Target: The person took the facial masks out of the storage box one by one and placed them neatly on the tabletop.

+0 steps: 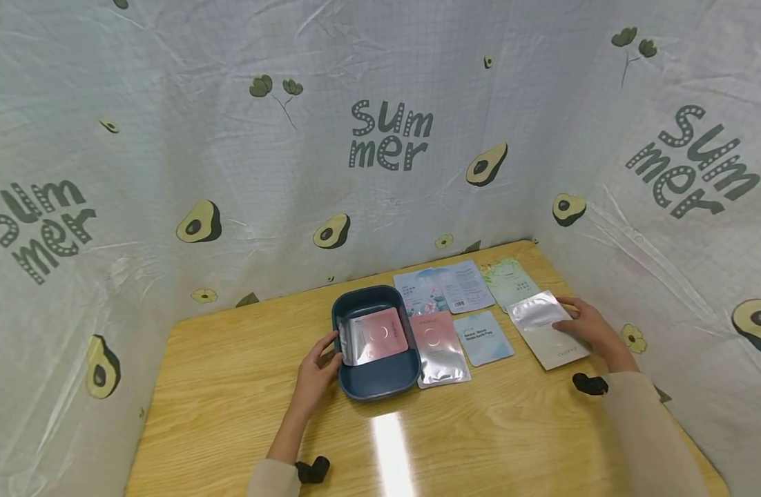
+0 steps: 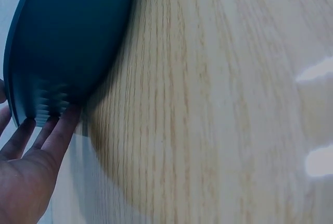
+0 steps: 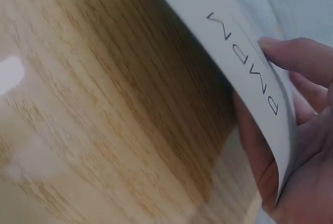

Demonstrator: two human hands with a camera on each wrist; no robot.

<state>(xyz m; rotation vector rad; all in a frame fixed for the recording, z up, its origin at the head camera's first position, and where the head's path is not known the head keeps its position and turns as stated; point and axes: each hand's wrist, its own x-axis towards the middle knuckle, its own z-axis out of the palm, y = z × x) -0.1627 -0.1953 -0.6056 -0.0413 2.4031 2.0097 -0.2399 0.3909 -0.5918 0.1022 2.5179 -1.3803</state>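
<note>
My right hand [image 1: 588, 328] grips a white and silver sheet-mask packet [image 1: 545, 330] by its right edge. In the right wrist view, the thumb lies over the packet's printed face and the other fingers are behind it. The packet is bent, with its lower edge above the wood. My left hand [image 1: 318, 369] touches the left side of a dark blue plastic tub [image 1: 371, 386]. In the left wrist view its fingers, fairly straight, rest with their tips against the tub's outer wall [image 2: 67, 36]. A pink and silver packet [image 1: 380, 336] lies inside the tub.
Beside the tub on the wooden table [image 1: 231, 386] lie another pink and silver packet [image 1: 442, 345], a light blue packet [image 1: 483, 338], a lotus-print packet [image 1: 420, 290], a pale lilac packet [image 1: 467, 286] and a green one [image 1: 511, 283]. A patterned curtain [image 1: 262, 172] surrounds the table.
</note>
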